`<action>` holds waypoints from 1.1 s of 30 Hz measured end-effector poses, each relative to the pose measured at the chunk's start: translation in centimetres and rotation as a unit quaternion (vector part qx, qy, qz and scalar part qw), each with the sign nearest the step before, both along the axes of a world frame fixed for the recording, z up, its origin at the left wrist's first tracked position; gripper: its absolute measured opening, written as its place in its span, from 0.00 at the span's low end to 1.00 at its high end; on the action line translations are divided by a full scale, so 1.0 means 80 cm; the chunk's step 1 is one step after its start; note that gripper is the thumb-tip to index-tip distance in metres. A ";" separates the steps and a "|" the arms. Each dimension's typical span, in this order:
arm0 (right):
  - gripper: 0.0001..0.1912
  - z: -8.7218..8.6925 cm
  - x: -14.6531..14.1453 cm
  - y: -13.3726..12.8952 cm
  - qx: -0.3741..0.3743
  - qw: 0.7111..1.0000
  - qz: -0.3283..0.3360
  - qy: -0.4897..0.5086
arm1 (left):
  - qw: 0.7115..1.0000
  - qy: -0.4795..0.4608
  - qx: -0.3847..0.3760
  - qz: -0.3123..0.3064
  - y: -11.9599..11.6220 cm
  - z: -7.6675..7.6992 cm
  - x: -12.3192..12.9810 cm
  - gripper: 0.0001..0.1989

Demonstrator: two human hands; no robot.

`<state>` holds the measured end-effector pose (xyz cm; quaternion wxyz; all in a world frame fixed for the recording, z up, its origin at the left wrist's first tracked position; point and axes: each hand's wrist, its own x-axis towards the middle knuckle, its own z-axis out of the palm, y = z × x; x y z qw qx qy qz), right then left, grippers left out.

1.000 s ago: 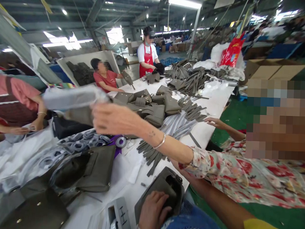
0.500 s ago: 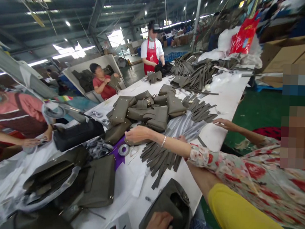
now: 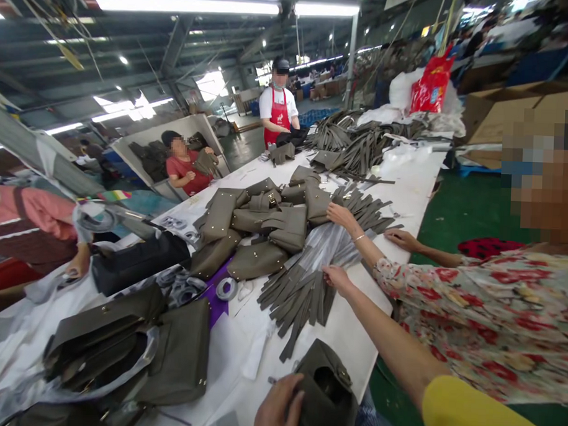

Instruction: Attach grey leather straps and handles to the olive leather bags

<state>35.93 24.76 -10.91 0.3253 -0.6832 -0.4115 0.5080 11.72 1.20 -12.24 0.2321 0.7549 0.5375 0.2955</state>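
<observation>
At the bottom of the head view, my left hand [image 3: 279,408] grips the side of a dark olive handbag [image 3: 323,357], which stands at the near table edge with a dark opening in its face. My right hand [image 3: 337,280], below a yellow sleeve [image 3: 482,403], reaches over the table to a fanned pile of flat olive straps [image 3: 299,297]. Its fingers are pinched at the upper end of a strap. Clear plastic-wrapped strips [image 3: 327,242] lie just beyond it.
A co-worker in a floral top [image 3: 485,307] stands at my right, one hand [image 3: 342,216] near the heaped olive bags [image 3: 260,221]. To my left lie a larger olive handbag [image 3: 181,352], a black bag [image 3: 140,264] and a tape roll [image 3: 226,289]. More people work across the white table [image 3: 405,198].
My right hand has come into clear view at the straps. The co-worker's arm has drawn back rightward from the bags, leaving an olive bag nearer the straps. My left hand shifted slightly left.
</observation>
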 end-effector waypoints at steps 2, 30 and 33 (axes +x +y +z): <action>0.11 0.001 -0.022 -0.025 0.010 0.996 0.003 0.087 | 0.989 -0.076 -0.082 0.093 0.020 0.024 -0.003 0.16; 0.06 0.041 -0.102 -0.140 -0.089 0.849 0.026 0.520 | 0.955 -0.117 -0.252 0.103 0.024 0.136 -0.105 0.25; 0.09 0.062 -0.098 -0.104 -0.017 0.868 0.089 0.488 | 0.968 -0.091 -0.188 0.140 0.042 0.137 -0.099 0.25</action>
